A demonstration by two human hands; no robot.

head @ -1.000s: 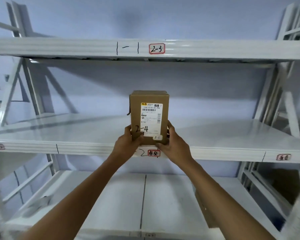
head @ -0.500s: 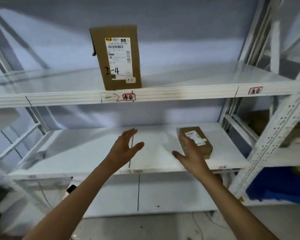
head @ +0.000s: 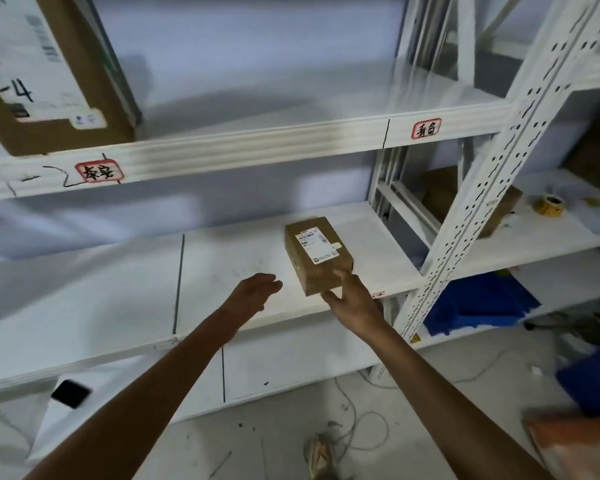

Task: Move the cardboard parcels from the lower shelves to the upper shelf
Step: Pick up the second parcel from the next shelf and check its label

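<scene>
A small cardboard parcel (head: 317, 254) with a white label lies flat on the lower white shelf (head: 118, 292), near its right end. My right hand (head: 352, 299) touches the parcel's near right corner, fingers spread, without a full grip. My left hand (head: 253, 294) hovers open a little to the left of the parcel, apart from it. A taller cardboard parcel (head: 52, 71) marked "-4" stands upright on the upper shelf (head: 257, 143) at the top left.
A perforated white upright (head: 492, 174) rises right of the parcel. The neighbouring rack holds a brown box (head: 440, 195) and a tape roll (head: 549, 204). Blue bins (head: 478, 303) sit low on the right. A dark phone-like item (head: 70, 393) lies on the bottom shelf; cables trail on the floor.
Both hands let go of the tall parcel on the upper shelf and dropped to the lower shelf. My right hand has reached the small parcel; the view tilted down and right.
</scene>
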